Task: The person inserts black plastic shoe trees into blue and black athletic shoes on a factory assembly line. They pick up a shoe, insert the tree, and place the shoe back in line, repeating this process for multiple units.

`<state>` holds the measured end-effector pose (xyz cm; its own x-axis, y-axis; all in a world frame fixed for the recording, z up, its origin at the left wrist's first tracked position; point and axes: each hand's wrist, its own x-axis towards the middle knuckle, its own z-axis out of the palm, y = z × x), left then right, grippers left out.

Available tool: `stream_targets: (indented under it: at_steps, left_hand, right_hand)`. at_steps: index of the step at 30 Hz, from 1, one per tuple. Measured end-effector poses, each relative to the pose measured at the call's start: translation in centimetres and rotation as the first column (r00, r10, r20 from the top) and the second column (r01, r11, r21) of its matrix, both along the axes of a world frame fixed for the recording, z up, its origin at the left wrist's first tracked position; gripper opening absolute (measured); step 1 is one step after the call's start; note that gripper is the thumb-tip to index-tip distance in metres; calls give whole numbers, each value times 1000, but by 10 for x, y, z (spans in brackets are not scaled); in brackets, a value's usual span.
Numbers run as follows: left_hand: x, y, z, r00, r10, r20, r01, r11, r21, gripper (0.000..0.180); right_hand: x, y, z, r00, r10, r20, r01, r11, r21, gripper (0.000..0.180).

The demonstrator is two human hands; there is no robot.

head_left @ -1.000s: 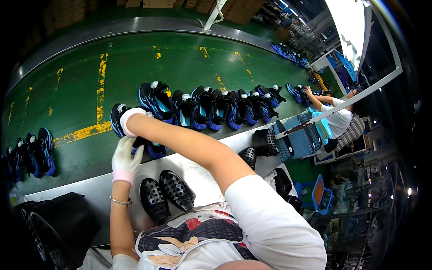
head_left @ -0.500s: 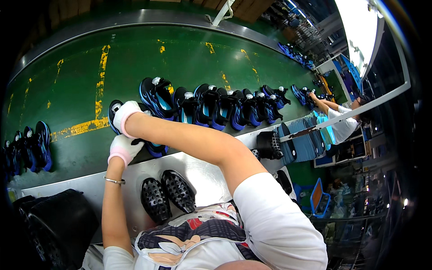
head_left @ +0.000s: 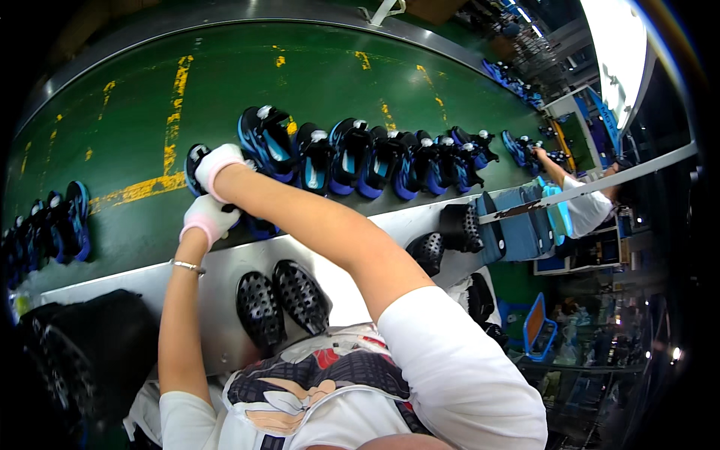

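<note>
Both my hands wear white gloves with pink cuffs and are close together at a black and blue sneaker (head_left: 194, 169) on the green belt. My right hand (head_left: 220, 165) is closed over its upper, covering much of it. Just nearer to me, my left hand (head_left: 209, 216) is closed at the sneaker's near side. The fingertips of both hands are largely hidden. Immediately right stands another black and blue sneaker (head_left: 262, 146), leading a row of several similar sneakers (head_left: 379, 161).
Two black perforated shoe-shaped forms (head_left: 279, 304) lie on the metal ledge (head_left: 217, 277) before me. A black bin-like object (head_left: 105, 352) is at near left. More sneakers (head_left: 75, 221) stand far left. Blue-grey flat pads (head_left: 517, 225) are stacked at right, near another person (head_left: 585, 206).
My view has shifted slightly, so the belt and sneakers sit higher in the picture. Both hands stay at the same sneaker, my right forearm slanting more steeply.
</note>
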<state>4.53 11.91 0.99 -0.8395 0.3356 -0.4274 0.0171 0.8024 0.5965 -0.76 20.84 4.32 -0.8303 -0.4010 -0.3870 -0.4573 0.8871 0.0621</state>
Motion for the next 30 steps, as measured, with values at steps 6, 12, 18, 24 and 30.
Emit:
stream_targets:
  at_steps: [6, 12, 18, 24, 30]
  left_hand:
    - [11, -16, -19, 946, -64, -318, 32, 994, -107, 36]
    - [33, -29, 8, 771, -54, -634, -229, 906, -356, 35]
    - [58, 27, 24, 666, -122, -736, 245, 968, 61, 33]
    - [40, 63, -8, 806, -203, -556, 134, 978, -162, 73]
    - [-12, 75, -5, 814, -258, -521, 134, 955, -263, 55]
  right_hand:
    - [62, 32, 43, 990, 51, -132, -72, 983, -166, 23]
    - [124, 127, 50, 960, -180, -216, 107, 944, -312, 26]
    - [152, 188, 18, 904, -399, -156, 342, 891, -298, 26]
    - [145, 179, -8, 895, -434, -98, 350, 822, -448, 42]
    - [121, 179, -29, 888, -455, 60, 437, 798, -415, 39]
